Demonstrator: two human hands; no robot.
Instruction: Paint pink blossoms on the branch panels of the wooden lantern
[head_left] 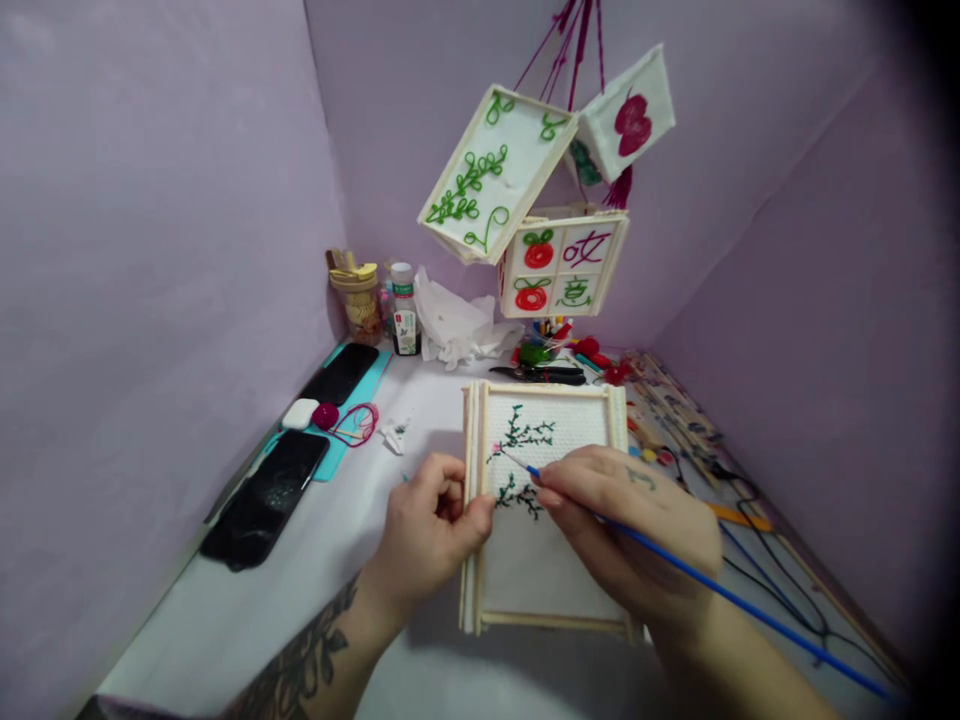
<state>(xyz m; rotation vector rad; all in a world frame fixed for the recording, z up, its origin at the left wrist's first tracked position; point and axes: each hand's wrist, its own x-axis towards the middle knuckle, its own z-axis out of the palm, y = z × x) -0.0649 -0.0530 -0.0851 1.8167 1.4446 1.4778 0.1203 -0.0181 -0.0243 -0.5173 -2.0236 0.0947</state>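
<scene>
My left hand (429,520) grips the left edge of a square wooden-framed white canvas panel (525,580), holding it tilted above the table. On the panel are dark green branch sprigs (525,436) and a small pink dot. My right hand (630,520) lies over the panel's right half, its fingers pinched round a thin blue paintbrush (750,606). The brush tip touches the canvas near the pink dot at the left of the sprigs. The handle runs off to the lower right.
Decorated panel lanterns (559,265) hang on magenta cords over the table's back. Two dark phones (266,495) lie at the left on a teal mat, beside a white earbud case (300,413) and pink thread. Bottles, jar, tissue, scissors (540,375) and sticks (675,410) line the back and right.
</scene>
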